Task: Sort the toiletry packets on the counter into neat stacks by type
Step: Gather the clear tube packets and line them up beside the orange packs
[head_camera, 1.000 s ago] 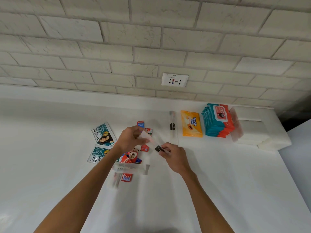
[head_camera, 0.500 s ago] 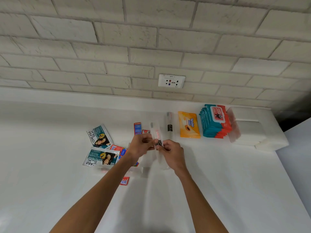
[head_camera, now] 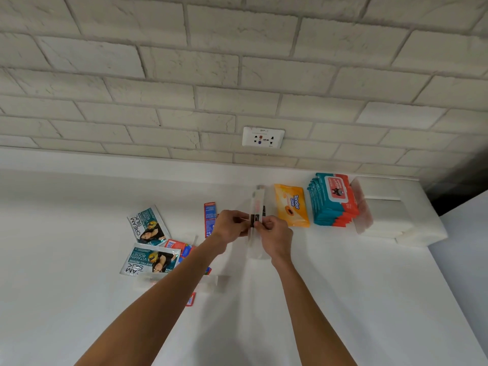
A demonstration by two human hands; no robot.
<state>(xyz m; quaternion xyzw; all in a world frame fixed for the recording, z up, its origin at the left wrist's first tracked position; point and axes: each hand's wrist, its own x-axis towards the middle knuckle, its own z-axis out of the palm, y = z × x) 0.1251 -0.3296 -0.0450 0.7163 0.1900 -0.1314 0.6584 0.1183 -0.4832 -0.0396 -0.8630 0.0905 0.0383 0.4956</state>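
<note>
My left hand and my right hand both pinch a long clear toothbrush packet with a black label, held lengthwise over another clear packet on the white counter. Two teal Cream Silk sachets lie to the left. A red-and-blue Colgate sachet lies just left of my left hand, and more small red sachets sit partly under my left forearm. An orange Tender Love wipes pack and a stack of teal-and-red wipes packs stand to the right.
A white folded stack with a clear wrapper sits at the counter's right end, by its edge. Another clear packet lies under my left forearm. A wall socket is set in the white brick wall behind.
Both hands moved away from me and to the right with the clear packet, turning it from slanted to lengthwise beside the orange pack. The sachets on the left stayed put.
</note>
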